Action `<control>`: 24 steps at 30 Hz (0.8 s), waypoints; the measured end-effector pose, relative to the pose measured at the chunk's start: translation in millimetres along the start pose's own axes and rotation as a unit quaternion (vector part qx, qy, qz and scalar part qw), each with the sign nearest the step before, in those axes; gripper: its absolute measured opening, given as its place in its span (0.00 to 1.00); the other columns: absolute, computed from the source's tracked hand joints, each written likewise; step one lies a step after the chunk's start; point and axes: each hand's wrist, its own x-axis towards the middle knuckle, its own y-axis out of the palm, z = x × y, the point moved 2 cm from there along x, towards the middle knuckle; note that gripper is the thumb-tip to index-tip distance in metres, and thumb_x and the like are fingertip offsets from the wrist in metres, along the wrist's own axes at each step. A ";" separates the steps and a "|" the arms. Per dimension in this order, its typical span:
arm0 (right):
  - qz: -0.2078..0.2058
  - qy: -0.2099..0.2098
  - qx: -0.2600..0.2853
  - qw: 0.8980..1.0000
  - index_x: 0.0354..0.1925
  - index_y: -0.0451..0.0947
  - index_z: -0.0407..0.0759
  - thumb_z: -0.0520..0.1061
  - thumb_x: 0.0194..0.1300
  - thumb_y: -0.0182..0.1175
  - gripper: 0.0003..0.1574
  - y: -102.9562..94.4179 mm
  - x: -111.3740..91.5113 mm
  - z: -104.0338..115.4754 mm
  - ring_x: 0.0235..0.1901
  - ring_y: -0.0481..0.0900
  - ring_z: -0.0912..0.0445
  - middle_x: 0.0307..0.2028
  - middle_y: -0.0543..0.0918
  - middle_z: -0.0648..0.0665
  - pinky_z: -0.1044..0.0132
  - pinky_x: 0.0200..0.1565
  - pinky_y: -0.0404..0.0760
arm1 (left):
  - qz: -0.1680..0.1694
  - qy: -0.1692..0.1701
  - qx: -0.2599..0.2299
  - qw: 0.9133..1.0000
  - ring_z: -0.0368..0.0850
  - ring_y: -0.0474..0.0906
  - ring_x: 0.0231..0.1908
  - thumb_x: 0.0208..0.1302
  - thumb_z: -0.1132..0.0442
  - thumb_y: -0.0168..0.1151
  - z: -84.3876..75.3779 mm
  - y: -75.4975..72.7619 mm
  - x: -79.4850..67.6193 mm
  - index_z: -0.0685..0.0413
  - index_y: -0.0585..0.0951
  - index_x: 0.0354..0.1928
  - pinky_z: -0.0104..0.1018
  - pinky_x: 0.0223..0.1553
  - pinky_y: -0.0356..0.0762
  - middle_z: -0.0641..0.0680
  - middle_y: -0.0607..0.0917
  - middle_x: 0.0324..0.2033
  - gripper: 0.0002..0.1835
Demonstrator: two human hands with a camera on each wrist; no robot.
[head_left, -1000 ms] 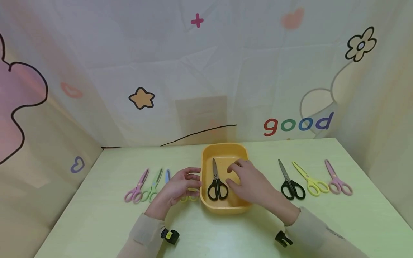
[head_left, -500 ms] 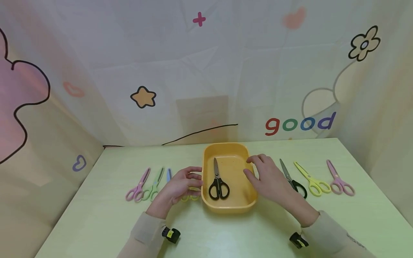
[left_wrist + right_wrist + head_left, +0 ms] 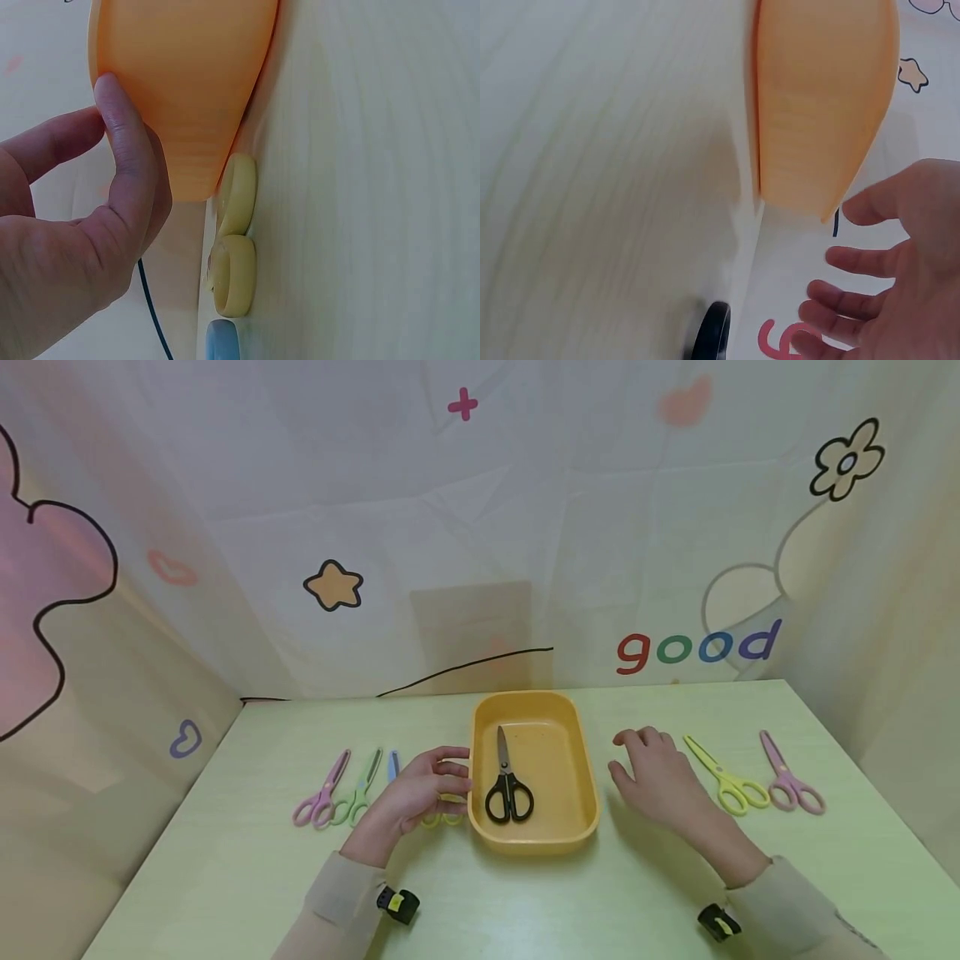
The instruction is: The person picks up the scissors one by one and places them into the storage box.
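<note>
A yellow-orange plastic tray stands mid-table, with black-handled scissors lying inside, blades pointing away. My left hand rests its fingertips against the tray's left wall, right at the rim in the left wrist view. To the right of the tray, my right hand hovers over the table with loosely bent, spread fingers and holds nothing. In the head view it covers a second pair of black scissors, whose black handle shows at the bottom of the right wrist view.
Right of my right hand lie yellow scissors and pink-purple scissors. At left are pink-purple scissors, green scissors, blue scissors and yellow scissors, partly behind my left hand. A printed curtain hangs behind the table.
My right hand has moved right, from above the tray, past its right rim, to over the black scissors on the table. My left hand and the tray stay put.
</note>
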 end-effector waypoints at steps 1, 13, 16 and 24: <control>0.011 0.009 -0.003 1.000 0.55 0.75 0.31 0.44 0.71 0.62 0.21 0.1 -0.9 -2.1 0.49 0.73 0.33 0.49 0.76 0.29 0.38 0.47 0.77 | 0.000 0.000 -0.001 1.000 0.48 0.81 0.40 0.70 0.76 0.59 0.1 -0.2 0.1 0.69 0.64 0.71 0.39 0.38 0.87 0.67 0.75 0.52 0.30; 0.152 0.101 -0.038 0.983 0.60 0.69 0.23 0.54 0.70 0.65 0.38 3.5 -5.9 -24.3 0.53 0.69 0.31 0.55 0.71 0.21 0.34 0.52 0.78 | -0.001 -0.002 -0.006 1.000 0.48 0.81 0.39 0.69 0.77 0.59 0.4 -0.2 0.7 0.68 0.64 0.71 0.40 0.37 0.88 0.66 0.76 0.50 0.30; 0.161 0.102 -0.037 0.981 0.59 0.68 0.21 0.54 0.70 0.64 0.39 2.4 -8.7 -28.7 0.54 0.68 0.29 0.56 0.69 0.19 0.33 0.54 0.76 | -0.003 -0.004 -0.007 1.000 0.47 0.81 0.38 0.69 0.77 0.59 0.1 0.3 0.8 0.68 0.65 0.71 0.40 0.37 0.88 0.65 0.76 0.49 0.29; 0.176 0.099 -0.045 0.978 0.52 0.70 0.17 0.54 0.71 0.64 0.38 0.3 -11.1 -35.3 0.52 0.70 0.30 0.53 0.70 0.19 0.33 0.55 0.76 | -0.002 -0.006 -0.005 1.000 0.48 0.81 0.38 0.69 0.76 0.59 0.5 -0.4 1.6 0.69 0.64 0.71 0.39 0.37 0.87 0.66 0.76 0.50 0.30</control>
